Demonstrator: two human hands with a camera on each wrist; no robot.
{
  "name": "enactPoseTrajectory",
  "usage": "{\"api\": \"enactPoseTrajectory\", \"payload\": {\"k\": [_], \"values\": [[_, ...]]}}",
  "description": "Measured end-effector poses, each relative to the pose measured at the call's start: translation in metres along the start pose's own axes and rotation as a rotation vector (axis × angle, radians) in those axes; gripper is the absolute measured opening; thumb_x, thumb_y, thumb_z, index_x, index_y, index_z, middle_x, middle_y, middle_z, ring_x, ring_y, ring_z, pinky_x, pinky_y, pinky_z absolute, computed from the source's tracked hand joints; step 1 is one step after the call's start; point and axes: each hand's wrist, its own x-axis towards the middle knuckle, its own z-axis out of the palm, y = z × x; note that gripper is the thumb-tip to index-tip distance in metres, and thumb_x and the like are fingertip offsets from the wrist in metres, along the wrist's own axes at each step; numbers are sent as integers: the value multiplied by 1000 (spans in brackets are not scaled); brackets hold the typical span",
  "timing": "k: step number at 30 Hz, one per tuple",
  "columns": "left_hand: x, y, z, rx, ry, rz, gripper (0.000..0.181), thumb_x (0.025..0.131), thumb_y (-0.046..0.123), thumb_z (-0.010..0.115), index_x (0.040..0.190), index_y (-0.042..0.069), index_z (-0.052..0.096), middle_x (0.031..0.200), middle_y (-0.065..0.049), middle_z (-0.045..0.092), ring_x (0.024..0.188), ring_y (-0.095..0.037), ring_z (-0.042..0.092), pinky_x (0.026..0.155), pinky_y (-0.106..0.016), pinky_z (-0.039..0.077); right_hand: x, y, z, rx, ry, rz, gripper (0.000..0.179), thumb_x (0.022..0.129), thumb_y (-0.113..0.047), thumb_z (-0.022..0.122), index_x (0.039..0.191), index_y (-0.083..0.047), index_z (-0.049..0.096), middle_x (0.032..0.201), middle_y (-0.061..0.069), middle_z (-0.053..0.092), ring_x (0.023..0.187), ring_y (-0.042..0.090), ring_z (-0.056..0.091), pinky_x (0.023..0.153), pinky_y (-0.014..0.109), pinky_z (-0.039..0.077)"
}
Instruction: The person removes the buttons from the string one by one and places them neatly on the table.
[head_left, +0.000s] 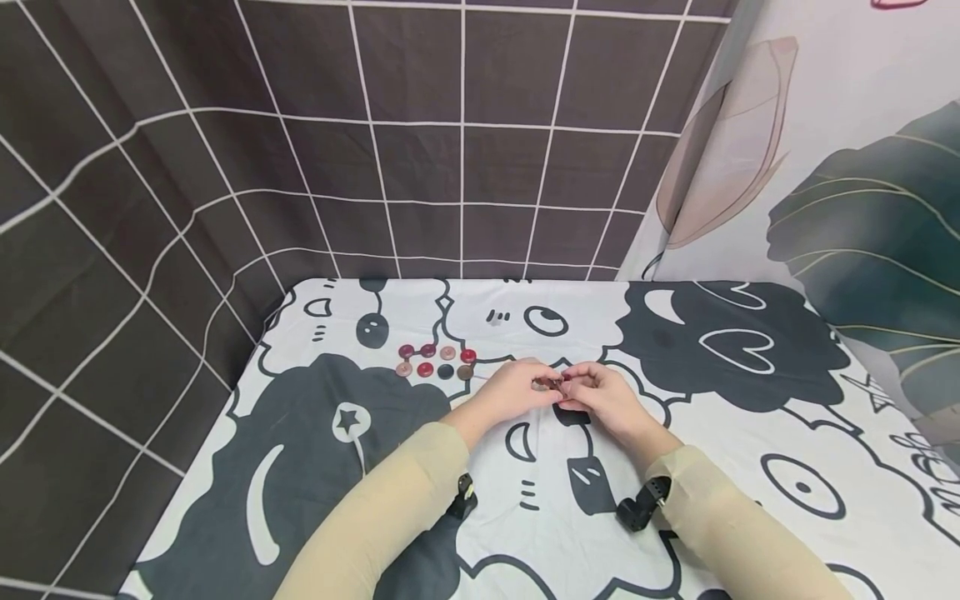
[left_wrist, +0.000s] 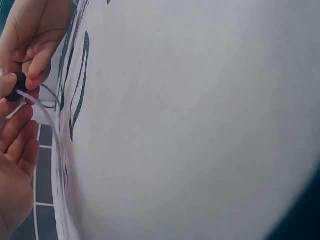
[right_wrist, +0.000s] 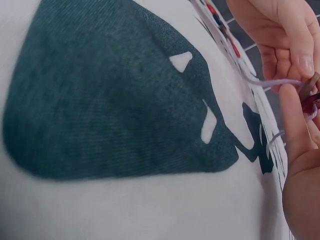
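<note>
In the head view my left hand (head_left: 517, 390) and right hand (head_left: 606, 400) meet over the bedspread, fingertips together around a few small round buttons. Between the fingers in the right wrist view show a dark red button (right_wrist: 311, 103) and the edge of a brown one (right_wrist: 307, 90). A dark button (left_wrist: 19, 86) is pinched between fingertips in the left wrist view. From the buttons runs a thin lilac cord (left_wrist: 49, 120), hanging in a curve past the left hand. Fingers hide much of the buttons and the place where the cord meets them.
Left of the hands, two rows of loose buttons (head_left: 425, 369) in red, pink, dark and brown lie on the patterned bedspread (head_left: 487, 500). A dark grid-patterned curtain (head_left: 420, 167) stands behind and to the left. A leaf-printed curtain (head_left: 862, 208) hangs at the right.
</note>
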Motion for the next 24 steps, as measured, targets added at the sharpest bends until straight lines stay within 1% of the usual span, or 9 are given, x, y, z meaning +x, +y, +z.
{"api": "enactPoseTrajectory", "payload": {"k": [2,4,6,8,10,13,17,21,24], "values": [[0,0,0,18,8,3,29,87,30,66,113,17,68,98,7,61,89,-6,56,81,-20,44,0,0,0,-8,6,-5,32,87,4,55,111,20,43,94,17,62,80,17,67,72,32,54],[0,0,1,15,13,-5,29,87,30,65,113,17,67,97,8,61,90,-6,56,81,-21,44,1,0,0,-36,21,-9,31,87,3,57,111,18,44,91,14,62,77,15,66,70,30,55],[1,1,1,-14,18,-20,30,87,29,66,114,16,66,96,8,63,90,-6,57,81,-22,44,1,1,0,-69,40,-9,31,87,1,59,110,16,45,87,11,63,73,13,65,66,28,55],[1,1,3,-62,23,-37,29,87,27,67,113,15,65,95,9,65,91,-6,58,83,-22,44,0,1,0,-79,56,-7,30,87,0,60,109,15,46,85,8,63,70,12,64,64,26,54],[2,1,4,-106,31,-54,28,87,24,67,113,15,64,94,9,66,92,-6,59,83,-22,45,1,1,0,-52,65,-11,28,86,1,60,108,13,46,85,6,62,71,11,64,65,26,54],[2,1,6,-131,46,-56,28,87,22,67,113,13,64,98,6,67,94,-7,60,85,-22,44,1,2,2,53,55,-29,26,86,6,59,106,12,45,86,7,61,74,13,64,68,26,54],[2,2,7,-87,73,-21,36,85,22,68,119,10,64,108,0,65,102,-11,59,90,-22,43,1,2,3,150,45,-50,22,86,9,57,104,10,45,87,7,61,77,14,65,70,26,54],[2,3,7,-33,83,14,41,84,22,70,122,9,63,111,-3,64,103,-15,58,91,-23,42,1,2,4,152,52,-37,23,86,9,57,105,9,45,88,7,62,77,13,65,70,26,54],[2,3,6,-23,79,12,40,85,22,69,122,10,63,111,-3,63,102,-14,58,91,-23,42,0,1,4,147,54,-22,24,86,9,57,106,10,45,88,7,62,77,13,65,70,26,54]]}}
